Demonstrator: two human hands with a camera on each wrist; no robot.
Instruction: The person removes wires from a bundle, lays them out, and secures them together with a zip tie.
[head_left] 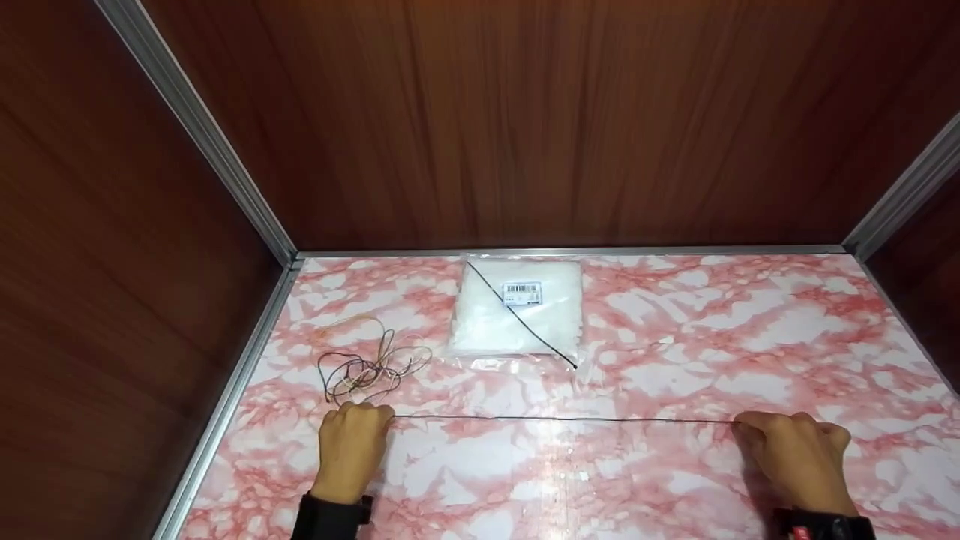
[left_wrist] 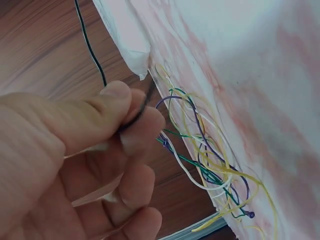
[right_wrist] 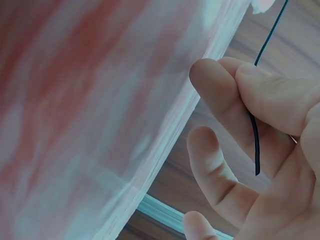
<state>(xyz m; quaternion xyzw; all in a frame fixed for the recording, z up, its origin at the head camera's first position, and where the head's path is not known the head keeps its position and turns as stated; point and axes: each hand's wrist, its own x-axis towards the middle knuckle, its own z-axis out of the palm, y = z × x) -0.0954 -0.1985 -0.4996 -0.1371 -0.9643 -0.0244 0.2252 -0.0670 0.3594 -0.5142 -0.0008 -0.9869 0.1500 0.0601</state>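
A thin dark wire (head_left: 559, 418) is stretched nearly straight from side to side across the table. My left hand (head_left: 354, 442) pinches one part of it between thumb and index finger, and in the left wrist view the wire (left_wrist: 89, 47) bends round at the fingertips. At the other side my right hand (head_left: 799, 454) pinches it between thumb and index finger. A short cut end of the wire (right_wrist: 257, 150) sticks out below that pinch in the right wrist view. Just beyond the left hand lies a loose tangle of purple, green, yellow and white wires (head_left: 364, 373).
A clear plastic bag (head_left: 480, 322) of white contents with a barcode label (head_left: 522, 293) lies at the table's back. Diagonally across it runs a thin black strip (head_left: 536, 335) with a small head. Brown wood-grain panels (head_left: 525, 127) with metal edging enclose the marbled pink table (head_left: 675, 487).
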